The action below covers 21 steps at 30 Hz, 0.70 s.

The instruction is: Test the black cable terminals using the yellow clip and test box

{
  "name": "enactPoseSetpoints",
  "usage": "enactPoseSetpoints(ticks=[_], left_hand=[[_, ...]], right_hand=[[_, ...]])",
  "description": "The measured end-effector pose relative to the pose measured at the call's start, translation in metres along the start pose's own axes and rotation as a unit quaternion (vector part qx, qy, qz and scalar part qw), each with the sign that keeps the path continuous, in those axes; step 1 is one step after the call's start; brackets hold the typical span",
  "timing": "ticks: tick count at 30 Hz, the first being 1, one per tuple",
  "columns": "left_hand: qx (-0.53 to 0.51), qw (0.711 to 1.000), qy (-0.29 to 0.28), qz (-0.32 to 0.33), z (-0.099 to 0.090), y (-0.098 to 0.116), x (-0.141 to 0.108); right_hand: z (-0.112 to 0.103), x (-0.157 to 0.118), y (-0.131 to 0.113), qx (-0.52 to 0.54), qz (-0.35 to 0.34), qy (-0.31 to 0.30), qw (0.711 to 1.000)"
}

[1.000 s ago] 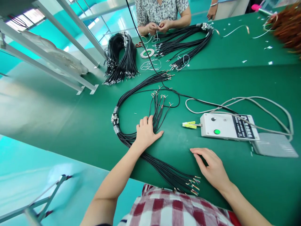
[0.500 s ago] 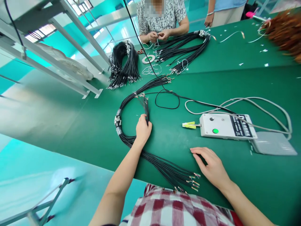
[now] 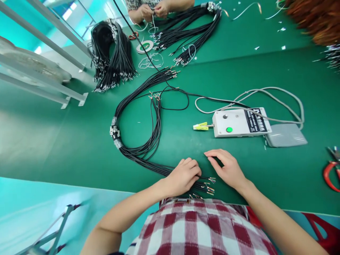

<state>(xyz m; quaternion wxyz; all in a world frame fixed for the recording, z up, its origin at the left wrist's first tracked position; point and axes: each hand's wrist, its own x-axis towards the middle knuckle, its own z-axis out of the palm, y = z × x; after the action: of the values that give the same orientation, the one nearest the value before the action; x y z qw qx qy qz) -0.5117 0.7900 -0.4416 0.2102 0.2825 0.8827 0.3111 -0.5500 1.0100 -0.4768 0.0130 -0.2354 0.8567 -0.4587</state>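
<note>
A curved bundle of thin black cables (image 3: 127,150) lies on the green table, bound near its left bend by clear tape and white connectors (image 3: 115,132). My left hand (image 3: 184,176) is over the near branch with fingers curled around some cables; its fingertips are partly hidden. Just right of it, stripped cable ends (image 3: 211,189) show coloured cores. Another group of cables (image 3: 158,117) bends upward, its copper-tipped ends lying apart. My right hand (image 3: 225,166) holds nothing, with a gap between thumb and forefinger, close to the cable ends.
A white box with a green button (image 3: 230,124) and a yellow clip (image 3: 201,126) sits beyond my right hand, next to a grey pedal (image 3: 288,135). Red-handled pliers (image 3: 332,173) lie far right. Opposite, a co-worker's hands (image 3: 154,11) work above more cables. A cable coil (image 3: 113,53) stands back left.
My left hand has let go of the upper cable group and come down toward me onto the near branch. My right hand keeps about the same pose. The camera view has shifted.
</note>
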Motion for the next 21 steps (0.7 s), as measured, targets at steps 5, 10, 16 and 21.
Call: enactPoseSetpoints(ticks=[5, 10, 16, 21], left_hand=[[-0.238, 0.964, 0.112, -0.05, -0.024, 0.004, 0.011], [-0.179, 0.964, 0.198, 0.004, -0.039, 0.015, 0.024], [-0.173, 0.946, 0.273, -0.018, -0.034, 0.012, 0.032], [-0.19, 0.943, 0.271, -0.043, -0.031, 0.01, 0.03]], right_hand=[[-0.01, -0.003, -0.012, 0.02, 0.021, -0.09, 0.996], [-0.025, -0.001, -0.031, 0.055, 0.016, -0.28, 0.958], [-0.025, 0.019, -0.031, 0.149, 0.123, 0.007, 0.981], [-0.014, 0.03, -0.037, 0.208, 0.053, 0.087, 0.973]])
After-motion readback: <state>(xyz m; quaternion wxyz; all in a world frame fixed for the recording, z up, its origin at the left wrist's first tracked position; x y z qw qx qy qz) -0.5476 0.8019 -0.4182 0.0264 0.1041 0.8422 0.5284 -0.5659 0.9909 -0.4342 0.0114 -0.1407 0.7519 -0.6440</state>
